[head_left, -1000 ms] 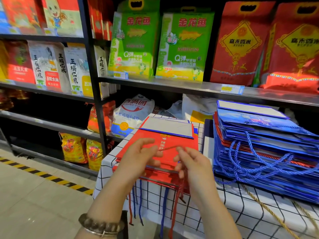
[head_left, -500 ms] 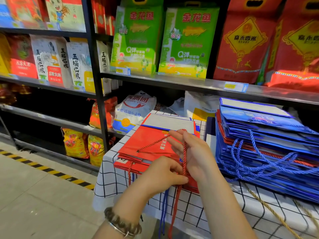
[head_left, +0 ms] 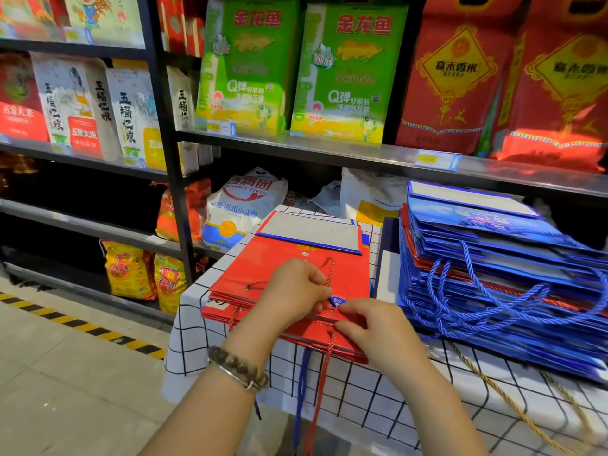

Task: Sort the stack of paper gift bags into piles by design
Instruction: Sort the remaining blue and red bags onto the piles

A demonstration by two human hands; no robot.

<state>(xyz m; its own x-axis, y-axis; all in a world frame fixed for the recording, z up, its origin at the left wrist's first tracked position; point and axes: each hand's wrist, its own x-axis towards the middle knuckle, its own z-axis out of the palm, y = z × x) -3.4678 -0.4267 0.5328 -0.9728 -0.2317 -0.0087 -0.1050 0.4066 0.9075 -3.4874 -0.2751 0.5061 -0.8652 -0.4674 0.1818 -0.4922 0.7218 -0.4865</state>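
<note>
Two piles on the table [head_left: 227, 360]: red pile [head_left: 263, 268], blue pile [head_left: 487, 225].
Left hand [head_left: 292, 294] pinches one red cord [head_left: 330, 269]; right hand [head_left: 375, 327] clamps the red pile's near edge.

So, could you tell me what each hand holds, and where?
Left hand pinches the cord handle of the red bag; right hand pinches its near edge.

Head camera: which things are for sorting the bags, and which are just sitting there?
For the job: red gift bag pile, blue gift bag pile, left hand pinching a red cord handle, right hand gripping the red pile's edge.
Just there: green rice bags, red rice bags, flour sack, checked tablecloth.
</note>
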